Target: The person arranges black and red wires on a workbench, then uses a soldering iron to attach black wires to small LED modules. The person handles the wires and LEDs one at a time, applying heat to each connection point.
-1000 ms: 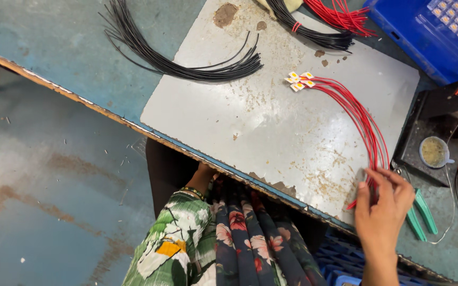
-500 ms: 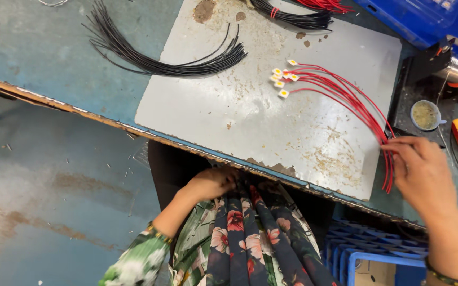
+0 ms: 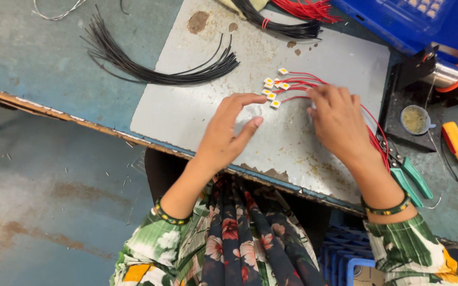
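Red wires (image 3: 314,85) with small white and yellow squares (image 3: 274,87) on their ends lie fanned out on a worn grey metal sheet (image 3: 186,111) in the upper middle of the frame. That sheet rests on a blue-green workbench (image 3: 38,58), whose edge runs diagonally from the left side down to the lower right. At upper left of the sheet sits a curved bundle of black wires (image 3: 155,74); another black bundle (image 3: 276,24) and more red wire lie along the top edge. A blue plastic crate (image 3: 409,21) fills the upper right corner.

Right hand (image 3: 340,122) lies flat over the red wires, fingers spread and pressing on them, gripping nothing that can be seen. Left hand (image 3: 229,130) hovers just left of the squares, fingers open and curved, its fingertip close to the nearest square.

At right, beside the sheet, are green-handled pliers (image 3: 412,177), a yellow-handled screwdriver (image 3: 457,145) and a small round tin (image 3: 414,119).
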Demonstrator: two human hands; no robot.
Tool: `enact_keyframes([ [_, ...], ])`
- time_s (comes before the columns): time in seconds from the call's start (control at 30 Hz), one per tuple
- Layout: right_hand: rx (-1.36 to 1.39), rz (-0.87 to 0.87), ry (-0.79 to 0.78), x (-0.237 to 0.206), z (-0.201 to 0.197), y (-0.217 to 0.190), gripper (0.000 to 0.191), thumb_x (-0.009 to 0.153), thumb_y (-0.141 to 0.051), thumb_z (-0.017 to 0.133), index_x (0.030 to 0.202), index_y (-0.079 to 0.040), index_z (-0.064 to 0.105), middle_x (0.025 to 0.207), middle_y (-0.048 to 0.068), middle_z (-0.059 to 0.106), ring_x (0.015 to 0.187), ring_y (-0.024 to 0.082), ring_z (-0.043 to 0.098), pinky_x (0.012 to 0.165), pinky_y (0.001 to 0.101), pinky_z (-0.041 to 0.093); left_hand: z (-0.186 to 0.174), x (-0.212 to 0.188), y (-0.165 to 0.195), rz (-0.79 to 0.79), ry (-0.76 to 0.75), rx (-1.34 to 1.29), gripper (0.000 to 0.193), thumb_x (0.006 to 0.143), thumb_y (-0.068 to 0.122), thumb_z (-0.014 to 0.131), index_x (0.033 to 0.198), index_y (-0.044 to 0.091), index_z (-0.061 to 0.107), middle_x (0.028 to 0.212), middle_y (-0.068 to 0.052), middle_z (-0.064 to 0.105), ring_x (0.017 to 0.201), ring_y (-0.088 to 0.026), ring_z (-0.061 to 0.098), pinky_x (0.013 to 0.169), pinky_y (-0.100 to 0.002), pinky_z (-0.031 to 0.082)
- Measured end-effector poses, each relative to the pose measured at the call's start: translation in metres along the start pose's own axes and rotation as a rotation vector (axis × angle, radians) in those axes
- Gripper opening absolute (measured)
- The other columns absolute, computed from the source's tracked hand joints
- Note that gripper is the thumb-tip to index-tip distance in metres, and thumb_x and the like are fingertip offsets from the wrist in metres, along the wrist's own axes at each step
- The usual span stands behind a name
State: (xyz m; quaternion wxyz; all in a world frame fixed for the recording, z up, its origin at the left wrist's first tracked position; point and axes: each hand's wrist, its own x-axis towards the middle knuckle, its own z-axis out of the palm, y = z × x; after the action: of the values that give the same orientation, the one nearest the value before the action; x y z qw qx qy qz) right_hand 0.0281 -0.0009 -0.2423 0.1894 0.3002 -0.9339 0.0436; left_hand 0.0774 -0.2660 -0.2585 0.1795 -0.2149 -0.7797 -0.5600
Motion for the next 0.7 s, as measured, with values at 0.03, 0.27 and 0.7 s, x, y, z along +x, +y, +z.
enact_keyframes([
  [0.03,0.025,-0.005,-0.005,0.001,0.001,-0.001,0.035,0.09,-0.012,0.073,0.124,-0.006,0.07,0.116,0.009,0.064,0.108,0.03,0.059,0.089,0.0442,0.042,0.006,0.003,-0.004,0.001,-0.014,0.046,0.037,0.101,0.015,0.069,0.136,0.007,0.059,0.134,-0.012,0.063,0.13,-0.029,0.057,0.112,-0.04,0.044],
  [0.27,0.215,0.03,-0.185,-0.006,-0.007,0.01,0.014,0.088,-0.017,0.075,0.102,-0.016,0.074,0.096,0.003,0.063,0.095,0.025,0.061,0.087,0.0428,0.043,0.028,0.012,-0.02,0.005,-0.132,0.309,0.057,0.092,0.022,0.072,0.143,0.009,0.05,0.145,-0.011,0.054,0.139,-0.032,0.046,0.114,-0.047,0.032],
  [0.7,0.27,0.068,-0.145,0.007,0.003,0.016,0.054,0.087,-0.02,0.071,0.138,-0.008,0.058,0.147,0.009,0.055,0.134,0.032,0.049,0.104,0.0514,0.035,0.031,0.044,-0.033,-0.084,-0.165,0.373,0.044,0.09,0.002,0.057,0.132,0.015,0.057,0.118,0.002,0.066,0.126,-0.021,0.055,0.114,-0.048,0.028],
])
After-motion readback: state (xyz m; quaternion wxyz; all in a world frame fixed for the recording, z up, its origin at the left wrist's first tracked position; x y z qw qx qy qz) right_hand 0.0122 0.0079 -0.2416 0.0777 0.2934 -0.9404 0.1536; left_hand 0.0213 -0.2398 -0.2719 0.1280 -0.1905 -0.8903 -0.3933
